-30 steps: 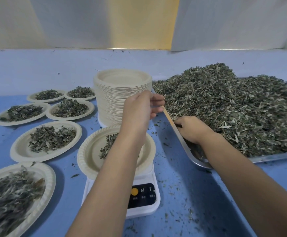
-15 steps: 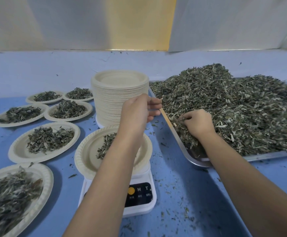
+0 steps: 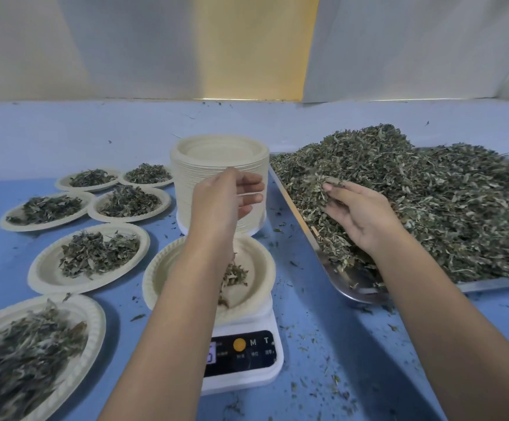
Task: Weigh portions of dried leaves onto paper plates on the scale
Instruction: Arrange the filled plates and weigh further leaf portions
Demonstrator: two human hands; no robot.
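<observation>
table (image 3: 323,344): blue top, fills the lower two thirds of the frame, loose leaf crumbs all over it
metal tray (image 3: 347,287): right side of frame, near corner bare metal
dried-leaf pile (image 3: 444,208): heaped on the tray, covers nearly all of it
filled paper plates (image 3: 39,268): six at left of frame, from lower-left corner up to centre left, each holding a mound of leaves
plate stack (image 3: 219,153): tall stack of empty paper plates, centre, just left of the tray's edge
weighing plate (image 3: 265,268): paper plate on the scale, below the stack, partly hidden by the left forearm
scale (image 3: 247,354): white, black panel with orange button, lower centre; readout half hidden by the forearm, digits unreadable
left hand (image 3: 222,205): above the weighing plate, in front of the stack; fingers loose and spread, nothing seen in it
right hand (image 3: 365,220): over the pile's left edge, palm turned up and left, fingers cupped around a clump
clump of leaves (image 3: 317,189): held at the right hand's fingertips
portion on plate (image 3: 233,276): small scatter of leaves mid-plate
</observation>
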